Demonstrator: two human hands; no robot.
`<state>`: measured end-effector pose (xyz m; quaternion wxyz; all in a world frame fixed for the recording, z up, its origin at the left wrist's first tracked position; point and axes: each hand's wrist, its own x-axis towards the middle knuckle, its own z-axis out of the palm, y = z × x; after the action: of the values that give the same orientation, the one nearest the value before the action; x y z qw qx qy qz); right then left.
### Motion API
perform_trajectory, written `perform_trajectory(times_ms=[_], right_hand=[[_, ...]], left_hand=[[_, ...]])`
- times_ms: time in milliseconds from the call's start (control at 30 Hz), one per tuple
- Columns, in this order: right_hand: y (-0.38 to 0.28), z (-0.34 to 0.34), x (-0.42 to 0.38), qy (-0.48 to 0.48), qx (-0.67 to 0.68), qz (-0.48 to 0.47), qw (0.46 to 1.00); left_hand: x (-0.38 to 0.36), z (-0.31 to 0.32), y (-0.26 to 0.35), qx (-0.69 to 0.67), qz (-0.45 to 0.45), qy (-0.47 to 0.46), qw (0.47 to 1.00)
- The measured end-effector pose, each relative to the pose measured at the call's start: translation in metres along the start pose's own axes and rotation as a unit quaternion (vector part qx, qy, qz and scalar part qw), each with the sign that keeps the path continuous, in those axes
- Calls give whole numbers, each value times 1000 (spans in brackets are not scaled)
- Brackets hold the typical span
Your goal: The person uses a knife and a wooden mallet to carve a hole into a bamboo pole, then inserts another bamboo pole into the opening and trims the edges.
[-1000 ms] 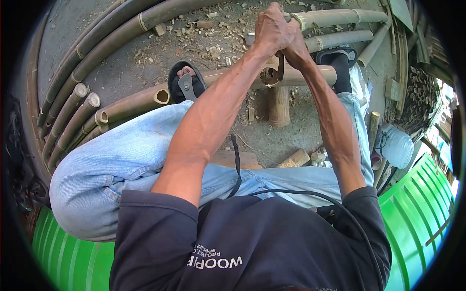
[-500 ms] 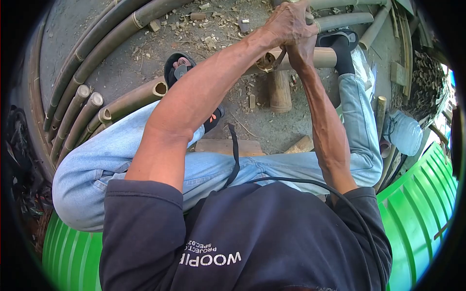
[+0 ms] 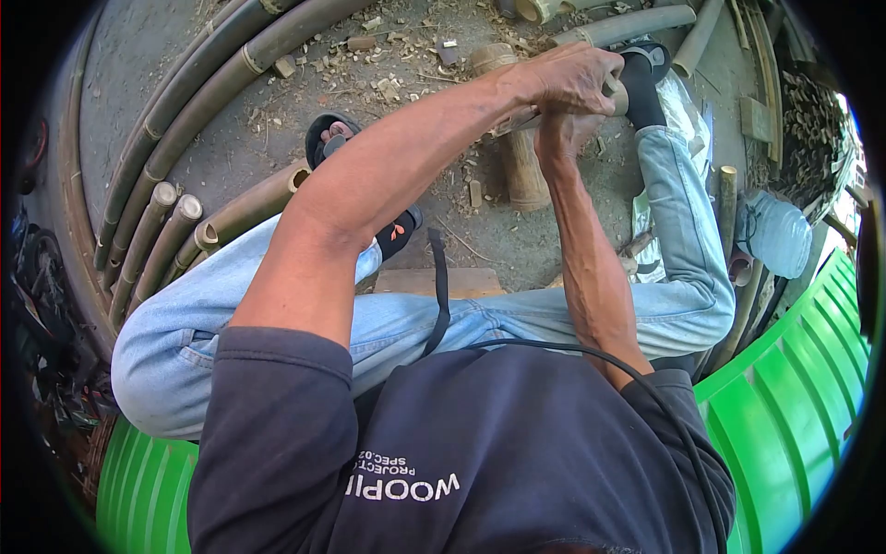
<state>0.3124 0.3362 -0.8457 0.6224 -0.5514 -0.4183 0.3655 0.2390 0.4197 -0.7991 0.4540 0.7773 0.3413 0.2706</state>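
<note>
Both my hands meet at the upper right of the head view, over a section of bamboo (image 3: 618,96) whose right end shows beside my foot. My left hand (image 3: 577,78) reaches across from the left, its fingers curled; what lies inside them is hidden. Just below it, my right hand (image 3: 561,134) is closed in a fist, touching or nearly touching the left. Left of the fists a narrow piece like a blade shows, partly covered by my forearm. Under them stands a short bamboo post (image 3: 526,175).
Long bamboo poles (image 3: 198,102) curve along the left, with shorter cut tubes (image 3: 254,205) by my left leg. Another bamboo piece (image 3: 632,26) lies beyond my hands. Wood chips cover the ground. A clear plastic jug (image 3: 775,235) and green ridged panel (image 3: 794,369) are at right.
Both hands have come down from above the bamboo section to close against it, now covering much of it. The camera view has shifted slightly.
</note>
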Motion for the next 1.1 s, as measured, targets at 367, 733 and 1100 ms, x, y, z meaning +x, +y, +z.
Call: perform_trajectory(times_ms=[367,733,1100], right_hand=[[5,85,66,-182,-74,171,966],[-10,95,34,-450,-143,18,881],[11,111,13,-709,-122,-13,694]], left_hand=[[4,-74,-42,19,-218,207,954],[-95,-58,-5,23,-313,468,826],[-139,-21,15,-16,-393,624,675]])
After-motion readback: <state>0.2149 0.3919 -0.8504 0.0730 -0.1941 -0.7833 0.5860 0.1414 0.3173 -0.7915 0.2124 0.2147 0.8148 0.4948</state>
